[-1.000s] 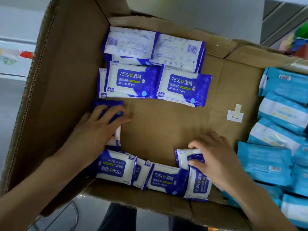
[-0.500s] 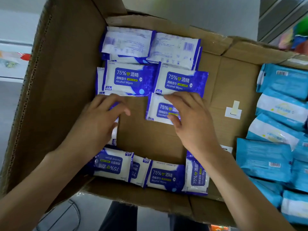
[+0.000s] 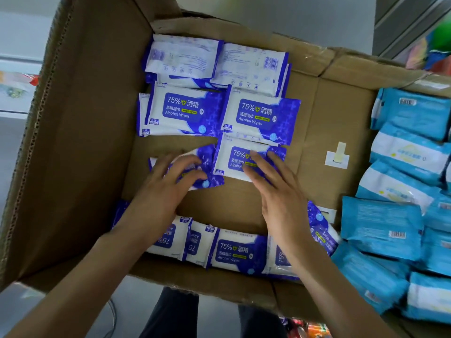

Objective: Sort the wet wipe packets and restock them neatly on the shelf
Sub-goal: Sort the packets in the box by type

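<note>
Wipe packets [image 3: 185, 111] glossy plastic film (slightly crinkled); box [image 3: 336, 123] matt brown corrugated cardboard.

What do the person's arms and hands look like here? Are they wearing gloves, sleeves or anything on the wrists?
Both the left hand and the right hand are bare: no gloves, rings, watch or wristbands show. Both forearms are uncovered as far as the picture's lower edge, so no sleeve is in view. Below the cardboard box, dark trousers can be seen.
</note>
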Demonstrator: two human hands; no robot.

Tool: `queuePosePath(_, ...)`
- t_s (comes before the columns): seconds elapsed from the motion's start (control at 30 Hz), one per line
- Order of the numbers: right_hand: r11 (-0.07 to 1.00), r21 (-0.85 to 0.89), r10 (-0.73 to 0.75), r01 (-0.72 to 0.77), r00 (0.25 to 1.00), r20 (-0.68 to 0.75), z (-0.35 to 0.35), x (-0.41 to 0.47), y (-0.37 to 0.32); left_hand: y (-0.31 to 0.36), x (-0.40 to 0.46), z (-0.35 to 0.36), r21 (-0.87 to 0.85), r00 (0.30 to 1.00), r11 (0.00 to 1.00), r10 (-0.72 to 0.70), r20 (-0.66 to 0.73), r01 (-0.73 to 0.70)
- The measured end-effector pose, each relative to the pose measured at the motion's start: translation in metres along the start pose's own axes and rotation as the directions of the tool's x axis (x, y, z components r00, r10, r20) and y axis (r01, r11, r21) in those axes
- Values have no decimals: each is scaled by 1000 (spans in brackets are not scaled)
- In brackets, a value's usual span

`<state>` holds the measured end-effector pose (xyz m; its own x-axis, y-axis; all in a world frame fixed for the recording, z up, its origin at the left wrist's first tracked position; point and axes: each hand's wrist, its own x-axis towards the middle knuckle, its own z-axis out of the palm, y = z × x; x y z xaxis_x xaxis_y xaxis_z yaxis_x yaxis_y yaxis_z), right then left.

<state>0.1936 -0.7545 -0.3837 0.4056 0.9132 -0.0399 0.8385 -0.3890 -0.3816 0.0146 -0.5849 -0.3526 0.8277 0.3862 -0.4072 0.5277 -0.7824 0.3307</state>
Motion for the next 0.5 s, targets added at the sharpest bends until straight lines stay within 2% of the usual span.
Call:
queuePosePath(0.07, 998, 45, 49, -48, 999, -24, -9, 1, 0, -1, 10, -10, -12, 998, 999, 37, -60, -38)
queuePosePath(0.13, 974, 125, 200, -190, 977, -78, -28, -10, 4, 2, 12, -18, -21, 985, 999, 33, -170, -37)
queuePosePath(0.2, 927, 95, 366, -362, 930, -38, -47, -33, 16, 7, 1, -17, -28, 973, 1000, -7, -229, 1)
queuePosePath(0.23, 900, 19, 435, -436, 900, 31, -54, -44, 24, 8, -7, -15, -28, 977, 999, -35, -208, 30)
queuePosePath(0.3, 855, -144, 518, -498, 833, 198, -58, -64, 39, 9, -23, -11, -36, 996, 996, -78, -44, 77)
queuePosePath(0.33, 849, -164, 529, -503, 809, 257, -57, -70, 44, 9, -30, -11, -26, 991, 994, -107, 76, 110)
queuePosePath(0.4, 867, -119, 496, -484, 814, 302, -57, -74, 48, 7, -38, -13, 28, 954, 986, -168, 249, 166)
queuePosePath(0.5, 875, -108, 480, -471, 819, 316, -55, -70, 46, 5, -41, -14, 42, 952, 987, -163, 257, 158)
